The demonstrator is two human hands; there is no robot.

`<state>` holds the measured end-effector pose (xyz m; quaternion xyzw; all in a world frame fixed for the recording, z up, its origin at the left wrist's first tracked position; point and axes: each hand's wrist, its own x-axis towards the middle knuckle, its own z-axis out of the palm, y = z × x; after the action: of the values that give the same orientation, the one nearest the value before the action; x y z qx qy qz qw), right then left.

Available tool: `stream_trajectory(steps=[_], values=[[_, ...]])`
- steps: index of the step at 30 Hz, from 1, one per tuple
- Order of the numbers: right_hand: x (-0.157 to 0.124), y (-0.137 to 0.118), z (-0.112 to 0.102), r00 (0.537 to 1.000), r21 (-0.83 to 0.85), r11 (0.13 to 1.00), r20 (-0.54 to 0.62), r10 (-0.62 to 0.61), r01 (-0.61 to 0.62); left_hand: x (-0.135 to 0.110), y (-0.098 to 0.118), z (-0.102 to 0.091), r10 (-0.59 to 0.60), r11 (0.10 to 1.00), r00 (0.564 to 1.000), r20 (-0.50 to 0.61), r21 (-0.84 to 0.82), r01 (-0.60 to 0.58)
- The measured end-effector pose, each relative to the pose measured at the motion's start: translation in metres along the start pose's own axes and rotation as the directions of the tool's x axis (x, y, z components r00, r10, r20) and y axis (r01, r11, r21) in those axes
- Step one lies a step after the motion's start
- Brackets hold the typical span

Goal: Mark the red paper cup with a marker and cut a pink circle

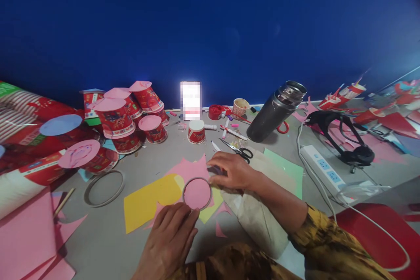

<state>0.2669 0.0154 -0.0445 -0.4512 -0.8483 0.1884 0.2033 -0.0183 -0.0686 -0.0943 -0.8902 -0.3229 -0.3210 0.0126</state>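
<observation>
A small grey ring (197, 193) lies on pink paper (188, 170), which overlaps a yellow sheet (147, 199) on the grey table. My left hand (169, 238) rests below the ring, fingertips pressed on its near edge. My right hand (231, 170) is at the ring's upper right edge, fingers curled in a pinch around something small that I cannot make out. A brown paper bag (256, 216) lies under my right forearm.
Red paper cups topped with pink discs (114, 116) are piled at the left. A larger ring (104, 188), scissors (241, 152), one upright cup (196, 131), a tilted steel flask (275, 111), a power strip (324, 167), a headset (348, 140) and a green sheet (288, 168) lie around.
</observation>
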Motion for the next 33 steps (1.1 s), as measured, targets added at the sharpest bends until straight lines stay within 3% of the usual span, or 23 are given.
stream_trajectory(steps=[2, 5, 8, 12, 16, 21, 28, 31, 33], values=[[0.003, 0.006, -0.015, 0.984, -0.121, 0.978, -0.066, 0.166, -0.173, 0.005, -0.001, -0.004, 0.025, 1.000, 1.000, -0.007, 0.004, -0.025], [0.008, 0.015, -0.038, 0.901, -0.343, 0.836, -0.093, 0.423, -0.428, 0.010, -0.003, -0.008, 0.063, 0.998, 0.998, -0.010, 0.008, -0.063], [0.011, 0.023, -0.056, 0.826, -0.458, 0.704, -0.137, 0.547, -0.542, 0.011, -0.006, -0.008, 0.080, 0.997, 0.997, -0.018, 0.012, -0.080], [0.015, 0.031, -0.064, 0.795, -0.514, 0.642, -0.145, 0.589, -0.569, 0.008, -0.006, -0.008, 0.079, 0.997, 0.997, 0.003, 0.012, -0.079], [0.021, 0.042, -0.057, 0.779, -0.564, 0.605, -0.117, 0.616, -0.563, 0.004, -0.003, -0.008, 0.058, 0.998, 0.996, 0.063, 0.002, -0.058], [0.027, 0.054, -0.047, 0.767, -0.591, 0.584, -0.094, 0.635, -0.556, -0.002, 0.000, -0.004, -0.001, 1.000, 0.998, 0.065, -0.001, 0.001], [0.030, 0.056, -0.045, 0.765, -0.583, 0.584, -0.105, 0.636, -0.565, 0.004, -0.001, -0.011, 0.054, 0.998, 0.993, 0.103, 0.035, -0.058], [0.019, 0.045, -0.050, 0.788, -0.523, 0.627, -0.155, 0.596, -0.577, 0.006, 0.001, -0.013, 0.053, 0.998, 0.995, 0.089, 0.038, -0.056], [0.006, 0.034, -0.052, 0.826, -0.310, 0.766, -0.218, 0.520, -0.563, 0.007, 0.002, -0.014, 0.046, 0.998, 0.996, 0.081, 0.037, -0.049]])
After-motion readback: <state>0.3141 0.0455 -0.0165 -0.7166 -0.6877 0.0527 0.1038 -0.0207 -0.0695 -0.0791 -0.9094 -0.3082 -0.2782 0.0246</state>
